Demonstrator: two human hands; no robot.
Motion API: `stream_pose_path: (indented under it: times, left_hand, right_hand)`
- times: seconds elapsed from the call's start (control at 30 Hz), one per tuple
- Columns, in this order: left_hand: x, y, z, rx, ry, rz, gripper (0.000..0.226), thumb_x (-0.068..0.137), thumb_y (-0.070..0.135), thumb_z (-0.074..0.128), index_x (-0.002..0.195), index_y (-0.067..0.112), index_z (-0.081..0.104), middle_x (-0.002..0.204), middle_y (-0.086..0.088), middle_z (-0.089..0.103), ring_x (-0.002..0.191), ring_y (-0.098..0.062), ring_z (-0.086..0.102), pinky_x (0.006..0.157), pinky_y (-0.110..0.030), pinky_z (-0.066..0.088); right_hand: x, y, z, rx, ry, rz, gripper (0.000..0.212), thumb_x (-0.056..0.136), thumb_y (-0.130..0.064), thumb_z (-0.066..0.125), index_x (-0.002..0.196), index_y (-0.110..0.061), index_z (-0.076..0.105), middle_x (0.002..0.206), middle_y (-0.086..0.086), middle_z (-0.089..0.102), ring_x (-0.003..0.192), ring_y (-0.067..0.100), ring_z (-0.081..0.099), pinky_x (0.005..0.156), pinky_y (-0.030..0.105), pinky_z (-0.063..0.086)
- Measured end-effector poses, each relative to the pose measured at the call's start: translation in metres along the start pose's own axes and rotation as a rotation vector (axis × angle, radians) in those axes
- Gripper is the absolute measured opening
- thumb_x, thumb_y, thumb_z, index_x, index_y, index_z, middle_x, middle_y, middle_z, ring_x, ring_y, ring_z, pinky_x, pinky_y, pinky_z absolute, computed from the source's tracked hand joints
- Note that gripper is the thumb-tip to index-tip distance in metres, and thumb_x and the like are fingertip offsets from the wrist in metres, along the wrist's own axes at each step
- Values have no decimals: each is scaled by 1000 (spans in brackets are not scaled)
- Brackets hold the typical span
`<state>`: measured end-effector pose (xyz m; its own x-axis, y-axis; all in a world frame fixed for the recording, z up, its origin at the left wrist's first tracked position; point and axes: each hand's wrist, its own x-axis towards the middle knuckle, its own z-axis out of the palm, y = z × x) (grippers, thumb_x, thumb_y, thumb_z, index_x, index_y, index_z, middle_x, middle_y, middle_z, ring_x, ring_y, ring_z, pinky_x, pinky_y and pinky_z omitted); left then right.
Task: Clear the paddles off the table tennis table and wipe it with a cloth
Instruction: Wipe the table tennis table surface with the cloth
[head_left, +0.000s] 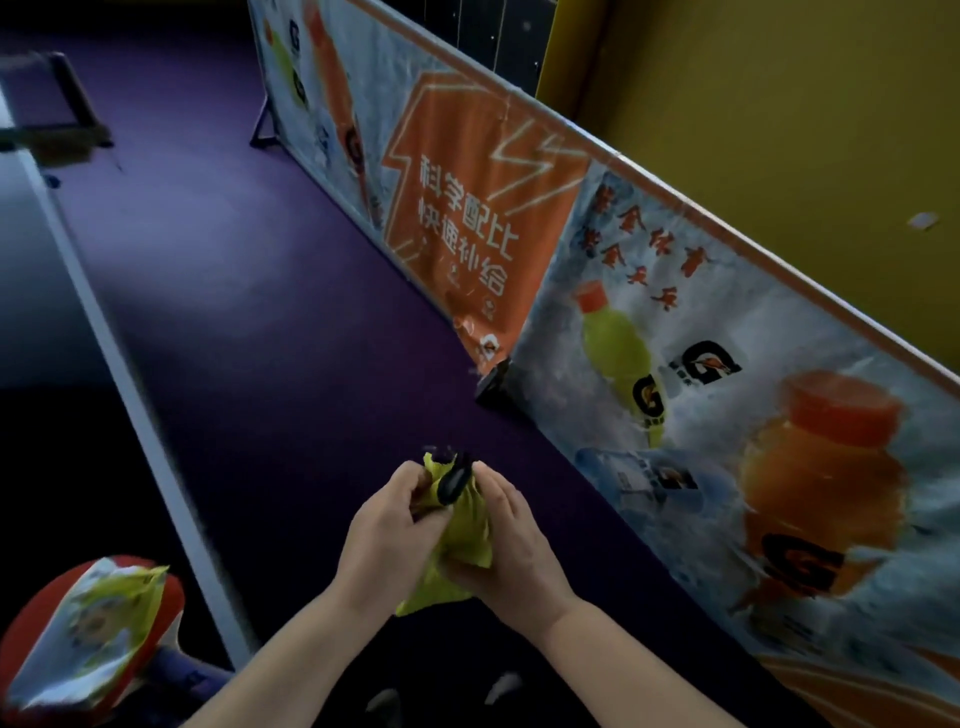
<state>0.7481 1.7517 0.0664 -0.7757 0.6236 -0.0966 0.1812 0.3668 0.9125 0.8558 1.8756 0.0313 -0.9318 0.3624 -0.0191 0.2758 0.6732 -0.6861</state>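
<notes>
Both my hands hold a yellow cloth (465, 538) with a black patch at its top, bunched up in front of me above the purple floor. My left hand (387, 525) grips the cloth's upper left part. My right hand (511, 545) grips its lower right part. The dark table tennis table (36, 291) with its white edge line runs along the left. A red paddle (91, 631) lies on the table's near corner at the lower left, with a pale, shiny wrapper over its face.
A barrier of sports-drink banners (597, 291) runs diagonally from the top centre to the right, with a yellow wall behind it. The net post and clamp (57, 114) stand at the table's side, upper left. Purple floor (249, 270) lies between table and barrier.
</notes>
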Motion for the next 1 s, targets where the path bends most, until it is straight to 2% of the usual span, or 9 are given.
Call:
stream_pose_path:
  times: [0.1, 0.23, 0.4, 0.5, 0.6, 0.7, 0.77, 0.87, 1.0]
  left_hand:
    - [39, 2, 7, -28, 57, -58, 17, 82, 23, 69, 82, 29, 53, 70, 4, 60, 62, -12, 55, 56, -29, 49]
    - [94, 12, 13, -41, 213, -128, 14, 83, 25, 67, 84, 24, 54, 73, 5, 62, 61, -12, 56, 57, -34, 49]
    - [152, 28, 15, -21, 378, -188, 28, 84, 14, 64, 98, 37, 57, 88, 22, 64, 83, 3, 60, 70, -16, 49]
    - [170, 29, 10, -143, 481, -219, 32, 86, 6, 59, 99, 35, 63, 96, 20, 64, 93, -1, 60, 80, -22, 49]
    - [177, 25, -3, -302, 618, -289, 33, 89, 1, 50, 97, 30, 65, 98, 8, 64, 95, -6, 60, 81, -24, 48]
    - [182, 9, -23, -315, 707, -334, 18, 93, 15, 50, 99, 29, 61, 99, 7, 59, 93, -3, 57, 77, -16, 43]
    - [188, -10, -42, -292, 767, -364, 10, 90, 34, 53, 98, 31, 58, 99, 8, 57, 93, -6, 56, 79, -21, 44]
    - [200, -43, -81, -203, 867, -381, 10, 92, 37, 53, 89, 29, 56, 88, 7, 56, 83, -10, 56, 73, -24, 46]
    - [216, -79, -143, -88, 1003, -453, 11, 91, 34, 57, 83, 27, 56, 77, 8, 56, 72, -6, 56, 62, -23, 45]
  right_hand:
    - [50, 24, -17, -39, -7, -41, 94, 80, -51, 65, 153, -30, 10, 150, -23, 14, 142, -8, 12, 116, 22, 20]
    - [133, 42, -46, -130, -122, -131, 96, 86, -41, 70, 152, -30, 2, 142, -27, 11, 128, -16, 3, 103, 1, -2]
    - [236, 47, -74, -163, -288, -361, 98, 82, -40, 73, 155, -28, 8, 158, -14, 17, 143, 2, 5, 111, 16, -2]
    - [291, 47, -71, -173, -439, -471, 76, 78, -37, 77, 145, -27, 41, 156, -10, 27, 147, 8, 4, 114, 28, 6]
    - [333, 36, -47, -170, -583, -553, 45, 71, -30, 75, 113, -13, 69, 127, -1, 64, 136, 21, 43, 116, 34, 25]
    - [361, 5, -17, -189, -663, -624, 26, 75, -20, 73, 96, -6, 68, 85, -6, 66, 94, 19, 61, 94, 29, 43]
    - [380, -21, 1, -208, -731, -679, 18, 81, -15, 71, 96, -8, 63, 73, -16, 51, 77, 11, 53, 84, 19, 33]
    - [417, -56, 36, -222, -748, -763, 14, 83, -14, 69, 96, -12, 62, 69, -18, 46, 73, 15, 55, 74, 11, 28]
    - [469, -109, 83, -259, -770, -787, 14, 82, -13, 70, 92, -19, 61, 67, -16, 50, 63, 1, 48, 54, 12, 32]
